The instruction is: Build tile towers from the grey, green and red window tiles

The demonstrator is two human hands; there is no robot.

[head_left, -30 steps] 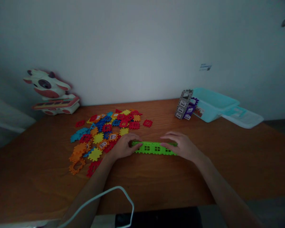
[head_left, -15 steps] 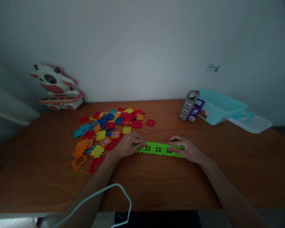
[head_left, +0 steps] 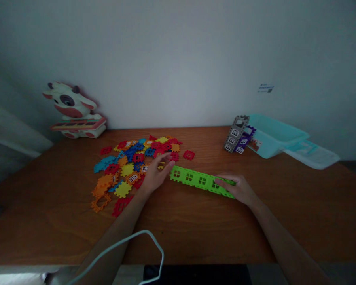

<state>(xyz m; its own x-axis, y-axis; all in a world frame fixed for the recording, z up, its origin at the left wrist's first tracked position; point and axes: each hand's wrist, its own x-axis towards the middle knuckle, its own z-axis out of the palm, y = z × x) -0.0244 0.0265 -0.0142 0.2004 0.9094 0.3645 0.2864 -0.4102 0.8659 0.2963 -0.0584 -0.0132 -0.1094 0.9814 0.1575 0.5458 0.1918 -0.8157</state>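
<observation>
Over the tabletop (head_left: pixel 201 233), I see the green strip (head_left: pixel 195 179) newly slanted: the left hand (head_left: pixel 156 174) has loosened, fingers parted at one end, leaving the right hand (head_left: pixel 242 190), gripping the other, apparently its only hold.

There are two hands (head_left: pixel 154 177) (head_left: pixel 241 190), one green strip (head_left: pixel 195 179), one pile of pieces (head_left: pixel 138 157), one grey block (head_left: pixel 235 133), one purple block (head_left: pixel 244 140), one box (head_left: pixel 269 145), one lid (head_left: pixel 316 156), one toy cow (head_left: pixel 72 110) and one cable (head_left: pixel 146 231).
</observation>
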